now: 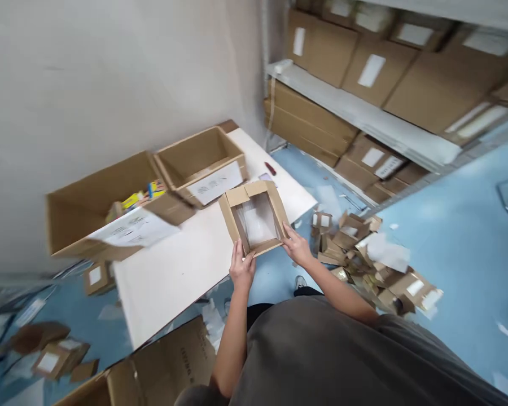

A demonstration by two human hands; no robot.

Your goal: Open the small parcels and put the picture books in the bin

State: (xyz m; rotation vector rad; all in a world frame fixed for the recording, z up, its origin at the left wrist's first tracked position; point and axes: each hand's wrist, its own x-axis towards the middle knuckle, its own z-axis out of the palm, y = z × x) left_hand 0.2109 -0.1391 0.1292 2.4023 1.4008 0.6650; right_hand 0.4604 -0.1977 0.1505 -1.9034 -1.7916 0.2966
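A small open cardboard box (254,194) sits at the near edge of the white table (182,265), its flaps up and a pale inside showing. My left hand (242,266) grips its near left corner, fingers curled on the wall. My right hand (295,243) holds the near right corner, fingers pressed on the flap. Both hands hold the same box.
Two larger open cartons (110,206) (201,163) stand on the table by the wall, one with colourful items inside. A red object (270,167) lies on the table's far corner. A heap of small flattened boxes (372,254) litters the blue floor. Shelves (364,113) with cartons stand at the right.
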